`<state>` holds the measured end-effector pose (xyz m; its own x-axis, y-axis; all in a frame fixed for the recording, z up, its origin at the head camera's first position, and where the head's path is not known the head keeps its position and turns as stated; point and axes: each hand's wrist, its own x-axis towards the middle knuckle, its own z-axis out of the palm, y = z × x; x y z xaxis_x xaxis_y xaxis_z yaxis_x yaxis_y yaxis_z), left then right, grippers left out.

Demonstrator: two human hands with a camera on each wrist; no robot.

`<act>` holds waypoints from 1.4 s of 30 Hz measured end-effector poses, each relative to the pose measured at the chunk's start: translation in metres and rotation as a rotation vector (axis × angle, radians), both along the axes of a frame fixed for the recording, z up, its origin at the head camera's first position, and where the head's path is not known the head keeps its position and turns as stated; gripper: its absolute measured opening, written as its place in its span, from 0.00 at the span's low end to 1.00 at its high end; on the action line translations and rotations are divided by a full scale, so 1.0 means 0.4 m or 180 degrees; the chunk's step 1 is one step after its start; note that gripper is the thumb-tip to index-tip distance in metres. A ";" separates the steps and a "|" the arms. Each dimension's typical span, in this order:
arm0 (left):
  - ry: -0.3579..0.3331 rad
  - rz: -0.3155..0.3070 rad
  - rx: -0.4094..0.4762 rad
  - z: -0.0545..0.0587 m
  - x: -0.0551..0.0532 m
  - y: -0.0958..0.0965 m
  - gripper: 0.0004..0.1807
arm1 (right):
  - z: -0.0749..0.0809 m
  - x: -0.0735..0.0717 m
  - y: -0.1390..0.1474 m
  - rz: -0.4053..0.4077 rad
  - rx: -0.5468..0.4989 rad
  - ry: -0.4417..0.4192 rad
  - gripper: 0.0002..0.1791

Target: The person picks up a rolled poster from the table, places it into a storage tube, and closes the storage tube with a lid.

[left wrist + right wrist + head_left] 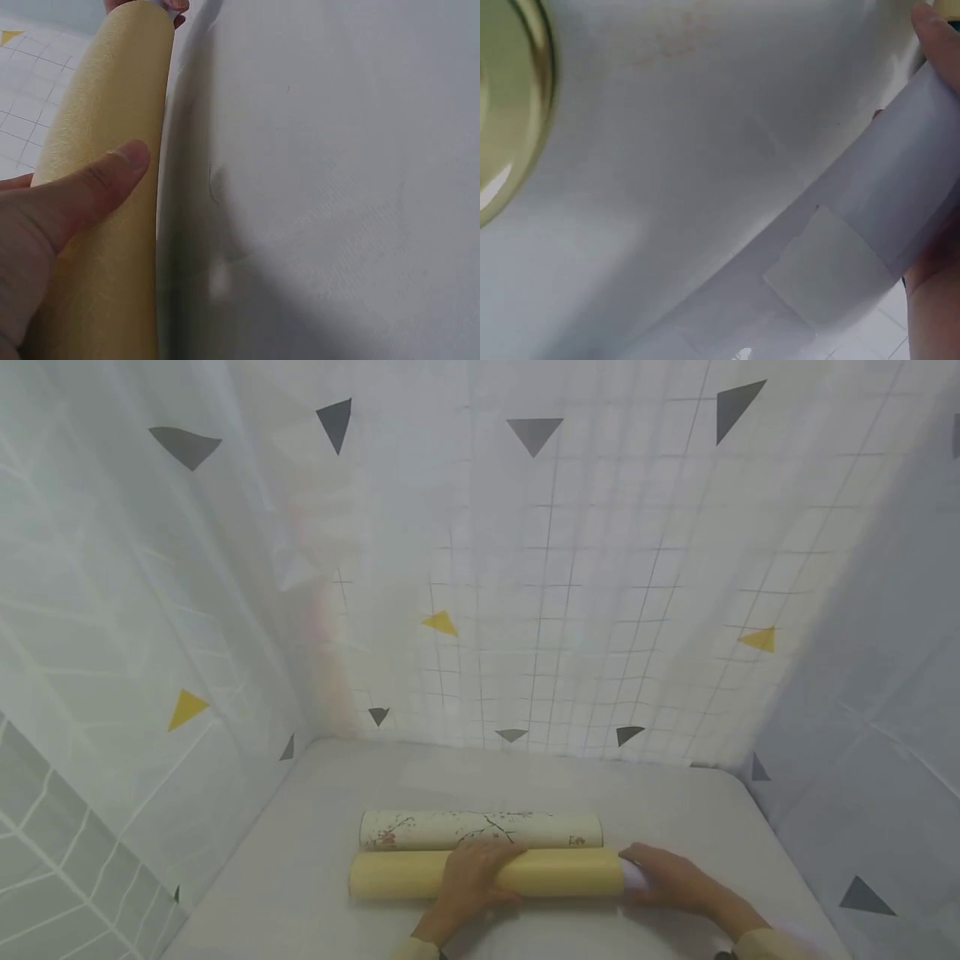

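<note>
A plain yellow tube [566, 872] lies lengthwise across the white surface in the head view. My left hand [472, 877] grips it near its middle, fingers over the top; in the left wrist view the thumb [112, 176] lies along its side. At the tube's right end, my right hand [678, 881] holds a white roll [633, 877], which meets the tube's mouth. Seen from the right wrist, this white roll [885, 187] is long and smooth with a paler patch [832, 270] on it. How far it reaches inside the tube is hidden.
Just behind the yellow tube lies a cream tube [427, 829] printed with blossom branches. White sheeting [510, 568] with grid lines and triangles rises at the back and both sides of the surface [337, 777]. A gold round rim [536, 112] shows at the right wrist view's left edge.
</note>
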<state>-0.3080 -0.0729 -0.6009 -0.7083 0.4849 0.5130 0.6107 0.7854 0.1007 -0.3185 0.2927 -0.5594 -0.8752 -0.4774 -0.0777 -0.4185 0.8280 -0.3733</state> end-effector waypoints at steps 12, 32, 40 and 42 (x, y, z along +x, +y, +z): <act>0.0002 -0.0011 0.0020 -0.004 -0.004 -0.003 0.45 | -0.005 -0.023 -0.034 0.0326 -0.0312 -0.0090 0.46; -0.0042 -0.0027 0.0130 0.004 0.006 0.001 0.44 | -0.022 -0.001 0.060 -0.0068 -0.0092 -0.0131 0.41; 0.0011 -0.0007 0.0070 -0.005 0.002 -0.001 0.45 | -0.020 0.009 0.065 0.0152 -0.0062 0.0166 0.26; -0.0006 -0.0007 0.0075 -0.006 0.002 -0.001 0.45 | -0.019 0.011 0.059 0.0217 -0.0035 0.0275 0.26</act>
<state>-0.3072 -0.0732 -0.6034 -0.7082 0.4743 0.5230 0.6123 0.7814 0.1204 -0.3141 0.3165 -0.5671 -0.8438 -0.5366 0.0022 -0.5048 0.7925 -0.3423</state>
